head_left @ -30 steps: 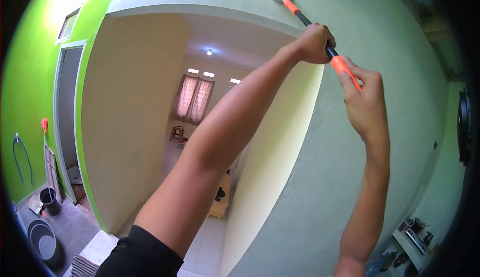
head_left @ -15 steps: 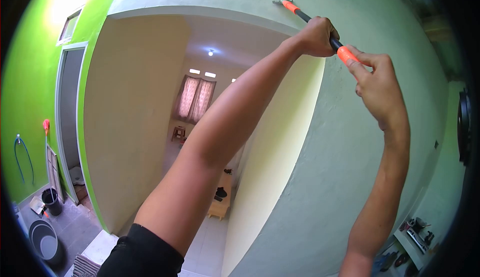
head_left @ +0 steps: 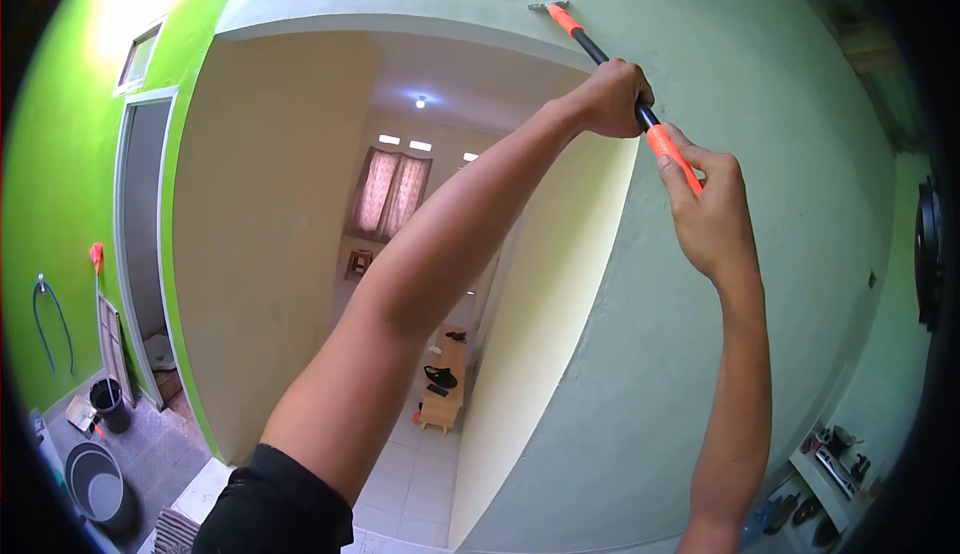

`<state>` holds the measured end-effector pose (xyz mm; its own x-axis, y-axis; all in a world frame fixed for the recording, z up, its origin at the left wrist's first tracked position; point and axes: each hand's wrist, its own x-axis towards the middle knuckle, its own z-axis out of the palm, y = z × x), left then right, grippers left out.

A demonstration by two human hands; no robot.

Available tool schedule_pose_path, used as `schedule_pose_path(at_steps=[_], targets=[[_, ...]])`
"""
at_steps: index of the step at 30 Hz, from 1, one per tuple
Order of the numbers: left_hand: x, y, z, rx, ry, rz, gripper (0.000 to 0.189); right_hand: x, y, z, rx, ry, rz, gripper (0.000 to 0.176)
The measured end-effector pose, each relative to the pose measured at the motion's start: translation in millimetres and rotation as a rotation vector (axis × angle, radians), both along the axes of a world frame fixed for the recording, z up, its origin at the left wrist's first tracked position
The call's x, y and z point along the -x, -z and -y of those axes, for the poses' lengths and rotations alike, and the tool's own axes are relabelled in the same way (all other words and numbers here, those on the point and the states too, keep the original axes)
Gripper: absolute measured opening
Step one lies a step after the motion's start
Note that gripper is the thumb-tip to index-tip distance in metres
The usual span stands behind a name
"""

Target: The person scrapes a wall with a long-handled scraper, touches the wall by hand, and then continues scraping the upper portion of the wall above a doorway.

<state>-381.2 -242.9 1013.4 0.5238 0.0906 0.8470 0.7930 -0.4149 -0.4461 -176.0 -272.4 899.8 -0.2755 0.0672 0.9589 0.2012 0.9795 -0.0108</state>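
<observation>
The long-handled scraper (head_left: 592, 47) runs diagonally, its blade end pointing up and left against the pale green wall (head_left: 780, 104) above the doorway, its orange grip down and right. The left hand (head_left: 610, 99) is clenched around the black shaft. Just below it, the right hand (head_left: 712, 219) grasps the orange grip.

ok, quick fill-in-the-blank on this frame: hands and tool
1. The left hand grips the ____ shaft of the scraper.
2. The right hand holds the ____ grip at the scraper's lower end.
3. The blade meets the pale green wall just ____ the opening.

Missing words: black; orange; above
</observation>
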Motion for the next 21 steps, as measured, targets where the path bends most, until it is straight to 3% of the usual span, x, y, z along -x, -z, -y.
schedule_pose_path(at_steps=[1,4,6,7,9,12,15,18,19,21], targets=[[2,1,2,0.026,-0.058,-0.002,0.027,1,3,9,0.030,0.004,0.008,0.040],[10,7,7,-0.010,0.080,-0.001,0.029,9,4,15,0.032,0.066,-0.001,0.040],[30,-26,0,-0.032,-0.010,-0.051,0.030,33,-20,-7,-0.073,0.159,-0.045,0.040],[29,-43,1,-0.003,-0.165,-0.004,0.030,34,-33,-9,-0.088,0.068,-0.054,0.040],[10,-57,15,-0.001,-0.099,0.020,0.031,17,-50,14,-0.024,-0.022,-0.028,0.040],[1,-45,42,0.133,-0.041,0.130,0.030,-14,-57,74,0.255,0.078,0.101,0.037],[19,-63,40,0.077,-0.119,0.111,0.029,24,-63,43,-0.032,-0.062,-0.086,0.027],[13,-64,54,0.151,-0.103,0.158,0.031,11,-82,56,0.048,0.013,0.025,0.026],[16,-62,57,0.109,-0.048,0.155,0.015,8,-84,65,0.083,0.021,0.049,0.027],[20,-82,54,0.122,0.048,0.214,0.016,5,-94,79,0.126,0.021,0.055,0.028]])
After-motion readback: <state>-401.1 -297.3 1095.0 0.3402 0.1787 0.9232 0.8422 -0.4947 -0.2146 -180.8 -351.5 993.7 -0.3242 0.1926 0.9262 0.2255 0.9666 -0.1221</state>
